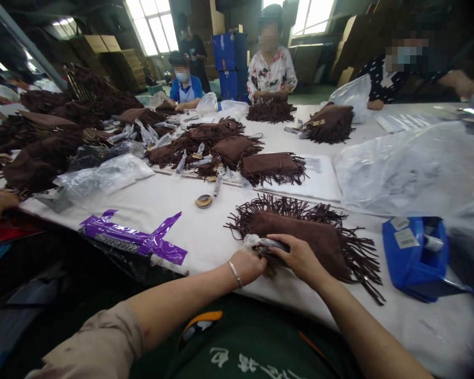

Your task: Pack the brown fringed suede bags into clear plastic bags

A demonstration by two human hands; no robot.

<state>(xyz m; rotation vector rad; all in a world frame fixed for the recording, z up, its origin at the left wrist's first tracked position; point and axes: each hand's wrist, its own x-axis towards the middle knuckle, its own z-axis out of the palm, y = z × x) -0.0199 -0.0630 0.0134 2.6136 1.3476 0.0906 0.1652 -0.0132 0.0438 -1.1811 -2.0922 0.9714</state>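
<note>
A brown fringed bag point(312, 237) lies flat on the white table in front of me, its fringe spread along the far and right sides. At its near edge, a narrow strap wrapped in clear plastic point(265, 242) runs between my hands. My right hand point(302, 258) is closed on this strap, with the thumb and forefinger pinching it near the bag. My left hand point(249, 267), with a bracelet on its wrist, is curled closed by the strap's left end. Its fingertips are hidden, so what it grips cannot be made out.
To the right stands a blue plastic bin point(414, 258), with a large clear plastic bag point(414, 163) behind it. Purple tape point(136, 237) sticks to the left table edge. A round lid-like object point(203, 201) and several fringed bags point(274, 163) lie ahead. Co-workers are across the table.
</note>
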